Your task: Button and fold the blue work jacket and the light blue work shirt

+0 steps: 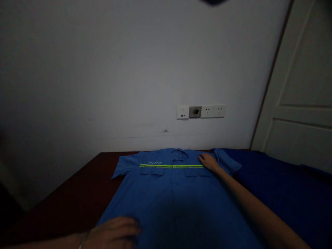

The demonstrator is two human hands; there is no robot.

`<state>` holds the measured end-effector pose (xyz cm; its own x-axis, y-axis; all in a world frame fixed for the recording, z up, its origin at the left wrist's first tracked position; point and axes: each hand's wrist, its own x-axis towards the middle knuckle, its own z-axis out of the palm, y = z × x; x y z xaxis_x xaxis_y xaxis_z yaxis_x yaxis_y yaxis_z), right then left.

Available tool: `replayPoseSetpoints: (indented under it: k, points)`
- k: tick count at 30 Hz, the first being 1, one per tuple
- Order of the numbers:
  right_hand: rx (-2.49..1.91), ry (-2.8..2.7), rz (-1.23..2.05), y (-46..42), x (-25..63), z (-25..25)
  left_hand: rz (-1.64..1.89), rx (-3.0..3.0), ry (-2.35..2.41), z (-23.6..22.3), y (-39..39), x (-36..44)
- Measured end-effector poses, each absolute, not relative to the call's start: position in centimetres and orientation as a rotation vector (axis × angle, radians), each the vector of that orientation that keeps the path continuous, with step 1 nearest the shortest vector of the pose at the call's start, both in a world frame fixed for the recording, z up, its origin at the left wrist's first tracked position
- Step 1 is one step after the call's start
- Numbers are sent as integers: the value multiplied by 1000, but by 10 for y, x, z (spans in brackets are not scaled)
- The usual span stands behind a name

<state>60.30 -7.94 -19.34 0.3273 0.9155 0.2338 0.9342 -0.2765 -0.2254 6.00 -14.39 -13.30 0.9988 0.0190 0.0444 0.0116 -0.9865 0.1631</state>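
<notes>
A blue short-sleeved work shirt [155, 193] lies spread out, front side up, its collar toward the wall. Across its chest runs a yellow-green stripe [155, 166], with white lettering above it on the left and a flapped pocket below on each side. My right hand [209, 162] rests flat on the upper right chest, close to the sleeve, fingers stretched out. Over the shirt's lower left part is my left hand [116, 231], blurred, its fingers loosely extended and nothing seen in them. Whether it touches the cloth I cannot tell. A bracelet circles the left wrist.
Under the shirt is a dark red tabletop [85, 183]. Dark blue cloth [275, 193] covers the right side. Behind stands a pale wall [129, 69] with a row of sockets [212, 111]; a panelled door [298, 86] is at the right.
</notes>
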Motion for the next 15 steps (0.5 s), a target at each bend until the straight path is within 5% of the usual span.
replayPoseSetpoints:
  k: [6, 11, 15]
  points:
    - [-2132, -1710, -103, -44, 578, -172, 123, 3169, 276, -90, -15, 193]
    - [-2089, -1722, -52, -10, 551, -168, 36, 2949, 1169, -95, 89, 298]
    - [-2126, -1685, -41, 12, 538, -170, -12, 2819, 1312, -108, 123, 354]
